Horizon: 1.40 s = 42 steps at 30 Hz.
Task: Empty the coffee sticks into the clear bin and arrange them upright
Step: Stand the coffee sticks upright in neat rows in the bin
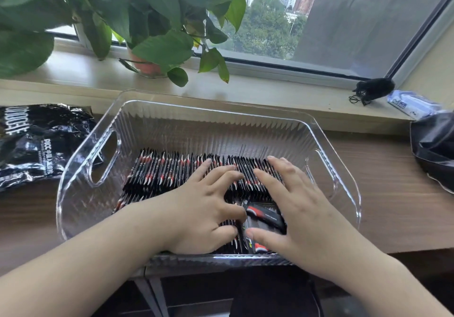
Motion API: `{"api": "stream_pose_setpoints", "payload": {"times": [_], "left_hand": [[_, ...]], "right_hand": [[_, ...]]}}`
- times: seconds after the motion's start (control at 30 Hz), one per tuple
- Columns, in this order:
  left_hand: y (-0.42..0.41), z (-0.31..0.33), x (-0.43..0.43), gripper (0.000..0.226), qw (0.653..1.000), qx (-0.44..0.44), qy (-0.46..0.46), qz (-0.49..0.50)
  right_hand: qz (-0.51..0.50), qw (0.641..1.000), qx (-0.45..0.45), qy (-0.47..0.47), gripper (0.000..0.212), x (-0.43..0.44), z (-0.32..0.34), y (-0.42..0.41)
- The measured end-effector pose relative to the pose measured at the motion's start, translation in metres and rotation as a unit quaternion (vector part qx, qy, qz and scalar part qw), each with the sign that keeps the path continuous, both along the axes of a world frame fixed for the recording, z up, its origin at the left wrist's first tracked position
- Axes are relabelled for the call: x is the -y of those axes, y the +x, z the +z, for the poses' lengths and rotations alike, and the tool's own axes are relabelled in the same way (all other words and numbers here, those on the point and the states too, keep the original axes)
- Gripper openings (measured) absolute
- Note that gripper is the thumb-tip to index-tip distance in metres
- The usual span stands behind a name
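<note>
Between my flat, unclenched hands, left (208, 208) and right (287, 208), inside the clear bin (81, 159), one loose coffee stick (266, 214) lies flat, long axis ten-to-four, nearer my right, the upright row (172, 172) at twelve.

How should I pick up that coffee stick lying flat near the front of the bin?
Probably pinch the loose coffee stick across its narrow width, coming from above between the left hand and right hand; it lies flat in the clear bin.
</note>
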<state>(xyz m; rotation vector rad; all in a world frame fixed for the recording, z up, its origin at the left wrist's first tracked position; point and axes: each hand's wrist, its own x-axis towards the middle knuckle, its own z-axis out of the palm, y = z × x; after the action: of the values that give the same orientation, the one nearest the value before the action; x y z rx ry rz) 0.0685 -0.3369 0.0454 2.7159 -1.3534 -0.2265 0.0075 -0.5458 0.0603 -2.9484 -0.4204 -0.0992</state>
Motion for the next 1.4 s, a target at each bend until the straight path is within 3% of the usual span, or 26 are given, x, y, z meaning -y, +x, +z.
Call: {"api": "stream_pose_setpoints", "payload": {"times": [0.2,0.4,0.57,0.73,0.8,0.93,1.03,1.13,1.3,1.4], "left_hand": [[0.002,-0.002,0.013,0.036,1.000,-0.002,-0.016,-0.019],[0.002,-0.008,0.003,0.034,1.000,0.001,-0.020,0.011],[0.011,-0.020,0.004,0.058,0.998,0.023,-0.037,0.052],[0.017,-0.018,0.012,0.075,0.995,0.033,-0.026,0.087],[0.019,-0.019,0.013,0.071,0.995,0.040,-0.027,0.086],[0.024,-0.031,0.011,0.036,0.990,0.095,-0.064,0.082],[0.026,-0.038,0.012,0.029,0.987,0.118,-0.077,0.079],[0.025,-0.036,0.011,0.031,0.989,0.109,-0.069,0.067],[0.022,-0.023,0.011,0.069,0.994,0.045,-0.040,0.089],[0.021,-0.019,0.011,0.064,0.994,0.039,-0.046,0.088]], "right_hand": [[-0.013,1.000,-0.010,0.023,0.096,0.001,-0.001,0.002],[0.032,0.997,-0.071,0.008,0.083,0.013,0.021,0.009],[0.101,0.992,-0.074,0.003,0.086,0.023,0.040,0.036],[0.085,0.996,-0.019,0.026,0.087,0.030,0.051,0.057],[0.075,0.997,-0.027,-0.001,0.086,0.027,0.049,0.058],[0.033,0.987,-0.099,-0.123,0.067,0.020,0.039,0.049],[0.004,0.977,-0.135,-0.163,0.058,0.012,0.034,0.047],[-0.001,0.970,-0.146,-0.193,0.058,0.009,0.028,0.051],[0.023,0.963,-0.155,-0.218,0.057,0.008,0.014,0.062],[0.034,0.964,-0.153,-0.213,0.057,0.005,0.009,0.067]]}}
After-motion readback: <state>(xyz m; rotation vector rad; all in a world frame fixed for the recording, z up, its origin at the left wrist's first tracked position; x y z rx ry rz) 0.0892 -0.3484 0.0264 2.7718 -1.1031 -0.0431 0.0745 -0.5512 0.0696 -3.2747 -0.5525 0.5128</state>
